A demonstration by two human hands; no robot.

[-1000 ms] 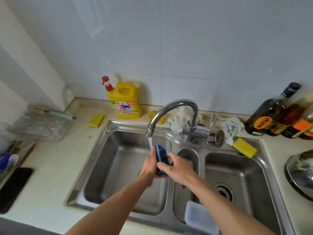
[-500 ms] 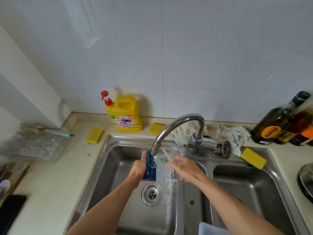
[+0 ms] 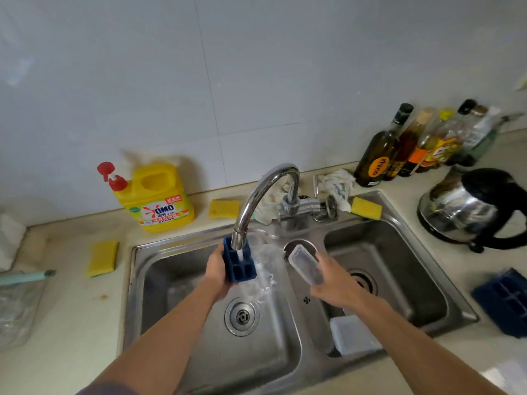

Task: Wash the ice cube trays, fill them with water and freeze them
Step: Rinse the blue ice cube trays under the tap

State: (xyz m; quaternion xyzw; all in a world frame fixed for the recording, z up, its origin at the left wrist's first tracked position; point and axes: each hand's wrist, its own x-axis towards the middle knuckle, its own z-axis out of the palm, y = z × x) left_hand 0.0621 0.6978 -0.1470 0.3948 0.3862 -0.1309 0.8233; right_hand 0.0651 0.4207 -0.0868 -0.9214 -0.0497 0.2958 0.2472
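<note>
Left hand (image 3: 217, 270): fingers curled round blue tray (image 3: 239, 266), held tilted under the faucet (image 3: 266, 192) stream, above the left sink (image 3: 159, 280) basin. Right hand (image 3: 335, 285): fingers closed on clear lid (image 3: 304, 263), over the middle basin. Second tray (image 3: 506, 302): 1, on tabletop (image 3: 71, 309), right.

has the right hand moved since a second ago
Yes. The right hand has left the blue plastic ice cube tray and shifted right of the chrome faucet spout, holding a clear plastic lid.
</note>
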